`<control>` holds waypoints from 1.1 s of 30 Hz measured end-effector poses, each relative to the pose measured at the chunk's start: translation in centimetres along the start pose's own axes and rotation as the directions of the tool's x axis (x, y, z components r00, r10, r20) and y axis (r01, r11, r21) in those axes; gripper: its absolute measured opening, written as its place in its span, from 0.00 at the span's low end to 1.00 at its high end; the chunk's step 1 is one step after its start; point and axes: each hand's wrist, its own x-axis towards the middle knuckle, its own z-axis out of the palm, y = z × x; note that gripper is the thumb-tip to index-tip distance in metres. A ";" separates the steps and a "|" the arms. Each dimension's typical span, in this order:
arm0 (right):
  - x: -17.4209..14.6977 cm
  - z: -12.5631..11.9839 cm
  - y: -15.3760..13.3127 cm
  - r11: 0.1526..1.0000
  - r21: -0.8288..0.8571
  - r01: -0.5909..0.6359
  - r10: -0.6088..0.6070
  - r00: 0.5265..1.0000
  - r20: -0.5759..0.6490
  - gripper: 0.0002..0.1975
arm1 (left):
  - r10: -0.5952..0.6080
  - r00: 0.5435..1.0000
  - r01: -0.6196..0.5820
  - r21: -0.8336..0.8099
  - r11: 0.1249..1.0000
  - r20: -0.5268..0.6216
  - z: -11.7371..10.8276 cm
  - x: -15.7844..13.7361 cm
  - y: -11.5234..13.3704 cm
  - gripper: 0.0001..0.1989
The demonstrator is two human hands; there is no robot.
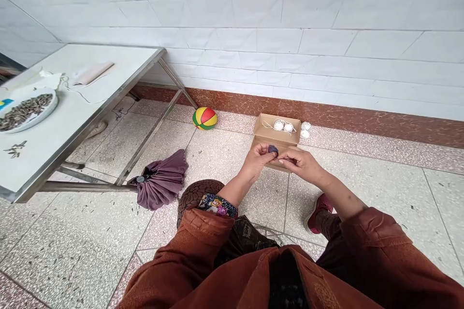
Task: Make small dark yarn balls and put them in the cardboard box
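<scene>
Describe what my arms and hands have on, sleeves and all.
Your left sleeve and right sleeve are rust-brown. A dark floral inner cuff, with yellow and pink blooms, shows beyond the left one only. Your left grip and right grip wear no gloves.

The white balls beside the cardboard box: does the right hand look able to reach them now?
Probably yes: nothing visible stands between the right hand and the white balls, though it is busy beside the dark bundle.

A toy ball (205, 119), tiled wall (232, 14) and seed plate (51, 109) suggest a home.
</scene>
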 end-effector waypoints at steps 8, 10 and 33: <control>1.0 -0.8 1.4 0.994 0.061 -0.093 0.101 0.984 -0.149 0.08 | -0.089 0.944 0.050 0.129 0.990 0.317 0.7 -1.1 0.0 0.24; 0.9 -0.3 1.9 0.989 0.054 -0.136 0.143 0.977 -0.155 0.09 | -0.082 0.942 0.055 0.089 0.994 0.327 0.7 -1.2 0.4 0.23; 0.5 1.2 1.5 0.990 0.019 -0.139 0.140 0.987 -0.081 0.11 | 0.081 0.989 -0.073 -0.066 0.995 0.126 0.4 -0.3 0.9 0.21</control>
